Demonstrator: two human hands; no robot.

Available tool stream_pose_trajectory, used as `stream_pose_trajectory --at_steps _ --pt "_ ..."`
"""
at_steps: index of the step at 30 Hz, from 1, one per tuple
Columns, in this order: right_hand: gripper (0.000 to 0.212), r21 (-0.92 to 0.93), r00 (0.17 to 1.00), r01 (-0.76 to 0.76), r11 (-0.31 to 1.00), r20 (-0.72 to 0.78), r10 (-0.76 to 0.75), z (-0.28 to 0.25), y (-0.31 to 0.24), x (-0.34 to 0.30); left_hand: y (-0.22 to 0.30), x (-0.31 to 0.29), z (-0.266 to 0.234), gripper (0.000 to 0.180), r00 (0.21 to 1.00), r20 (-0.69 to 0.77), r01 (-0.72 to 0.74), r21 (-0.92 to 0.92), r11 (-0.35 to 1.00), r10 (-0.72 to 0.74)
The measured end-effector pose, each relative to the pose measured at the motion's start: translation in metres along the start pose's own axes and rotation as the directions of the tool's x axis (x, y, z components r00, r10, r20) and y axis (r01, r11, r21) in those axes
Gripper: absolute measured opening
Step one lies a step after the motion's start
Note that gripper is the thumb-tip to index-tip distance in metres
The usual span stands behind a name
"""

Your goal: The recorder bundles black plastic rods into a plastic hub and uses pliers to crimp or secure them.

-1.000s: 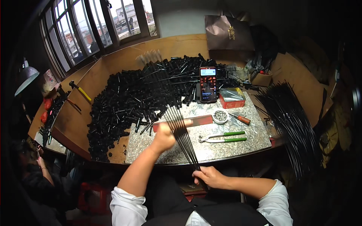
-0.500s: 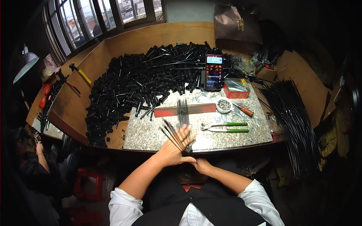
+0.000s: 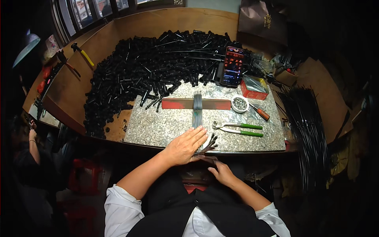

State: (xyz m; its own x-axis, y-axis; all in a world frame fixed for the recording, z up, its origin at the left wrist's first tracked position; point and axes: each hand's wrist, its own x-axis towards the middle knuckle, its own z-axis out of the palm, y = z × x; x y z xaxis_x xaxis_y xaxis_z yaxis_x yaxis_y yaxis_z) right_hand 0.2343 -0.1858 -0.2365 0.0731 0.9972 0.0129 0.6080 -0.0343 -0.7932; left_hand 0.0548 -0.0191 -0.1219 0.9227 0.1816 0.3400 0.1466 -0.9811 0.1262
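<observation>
My left hand (image 3: 186, 145) lies with its fingers stretched out together, palm down, over the near part of a bundle of thin dark rods (image 3: 197, 112). The rods run side by side away from me and cross a long flat bar (image 3: 175, 104) with red patches. Beside my left fingertips, a tuft of short black ends (image 3: 211, 144) sticks out from under the hand. My right hand (image 3: 224, 173) is just off the near table edge, thumb apart. Its other fingers reach into shadow beneath my left hand, so their grip is not clear.
On the stone slab (image 3: 158, 136) lie green-handled pincers (image 3: 239, 129), a screwdriver (image 3: 261, 113) and a white bowl of small metal parts (image 3: 239, 104). A phone (image 3: 233, 67) stands behind, by a red box (image 3: 254, 87). Black parts (image 3: 134, 71) heap up left; long black rods (image 3: 306, 134) hang right.
My left hand has come down flat on the rods, which now lie in an even row. The loose black ends have swung from its left side to its right. My right hand moved slightly right.
</observation>
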Motion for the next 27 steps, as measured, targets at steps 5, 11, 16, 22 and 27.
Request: stream_pose_trajectory --at_steps 5,11,16,22,27 --pt "0.043 -0.097 0.993 0.111 0.989 0.056 -0.106 -0.035 -0.013 -0.010 0.001 0.006 -0.003 0.078 0.999 0.028 0.031 0.024 0.999 -0.032" --pt "0.037 0.100 0.927 -0.017 0.995 0.374 -0.021 -0.122 -0.065 0.001 0.005 0.008 -0.005 0.089 0.978 0.087 0.182 0.074 0.981 -0.188" --pt "0.029 0.354 0.984 -0.063 0.933 0.177 0.000 -0.194 -0.086 0.045 -0.001 0.004 -0.010 0.099 0.965 0.168 0.196 0.043 0.980 -0.201" --pt "0.020 -0.248 0.907 0.006 0.969 -0.407 -0.110 -0.273 -0.051 0.128 0.005 0.012 -0.012 0.094 0.966 0.159 0.196 0.054 0.979 -0.202" --pt "0.014 -0.629 0.890 -0.059 0.775 -0.386 -0.245 -0.294 -0.004 0.197 0.001 0.006 -0.001 0.088 0.985 0.062 0.151 0.164 0.975 -0.163"
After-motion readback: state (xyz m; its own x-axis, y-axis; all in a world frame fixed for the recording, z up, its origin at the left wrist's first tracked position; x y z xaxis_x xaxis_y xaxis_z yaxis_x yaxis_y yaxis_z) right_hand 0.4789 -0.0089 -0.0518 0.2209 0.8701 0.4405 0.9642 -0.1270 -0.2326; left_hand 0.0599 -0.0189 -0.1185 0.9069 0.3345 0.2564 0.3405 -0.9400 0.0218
